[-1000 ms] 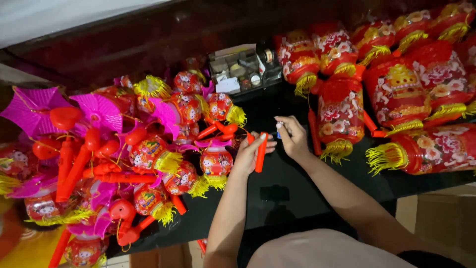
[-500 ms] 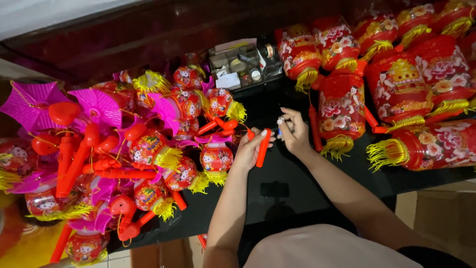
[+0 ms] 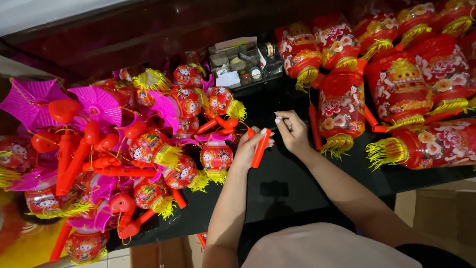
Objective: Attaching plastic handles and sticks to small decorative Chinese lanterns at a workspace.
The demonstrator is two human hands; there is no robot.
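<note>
The person stands at a glossy black table (image 3: 277, 183), both forearms stretched out over it. The left hand (image 3: 250, 146) is curled shut around a short red plastic handle stick (image 3: 261, 148), which slants from about one o'clock down to seven o'clock across the palm; its upper end pokes out just past the fingertips. The right hand (image 3: 292, 131) sits just beside it at about two o'clock, fingers pinched together near the thumb. Something small may be caught between them, but I cannot tell what, or whether anything is there at all. The two hands are near each other and not touching.

At nine o'clock from the hands lies a heap of small round red lanterns (image 3: 183, 144) with yellow tassels, mixed with pink paper fans (image 3: 96, 104) and more red handle sticks (image 3: 74, 161). The nearest small lantern (image 3: 216, 156) lies just beside the left wrist. At three o'clock lie large red barrel-shaped lanterns (image 3: 396, 84) with flower prints and yellow fringe, the closest one (image 3: 341, 106) just beyond the right hand. At twelve o'clock, against the dark wall, stands a small grey tray of odds and ends (image 3: 240, 64).
</note>
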